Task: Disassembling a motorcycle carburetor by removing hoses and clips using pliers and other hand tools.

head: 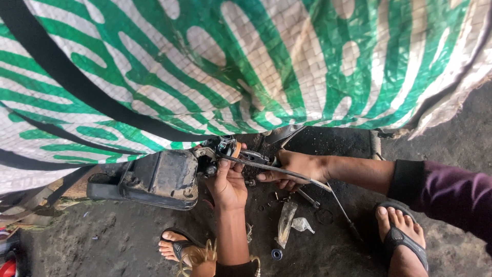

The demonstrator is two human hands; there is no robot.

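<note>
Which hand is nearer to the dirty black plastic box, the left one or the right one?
Left. The left hand is just beside the right end of the black plastic box; the right hand is farther right, beyond the left hand.

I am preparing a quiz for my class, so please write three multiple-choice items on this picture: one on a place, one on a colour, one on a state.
1. Where is the dusty black plastic box?
A. left of both hands
B. right of both hands
C. on a sandal

2. Which colours has the woven plastic sheet?
A. red, yellow
B. white, green, black
C. blue only

3. How is the right hand?
A. open and flat
B. closed on the long grey metal rod
C. out of view

Answers:
1. A, the box lies beyond the left hand.
2. B, its bands show these colours.
3. B, its fingers wrap the rod.
</note>
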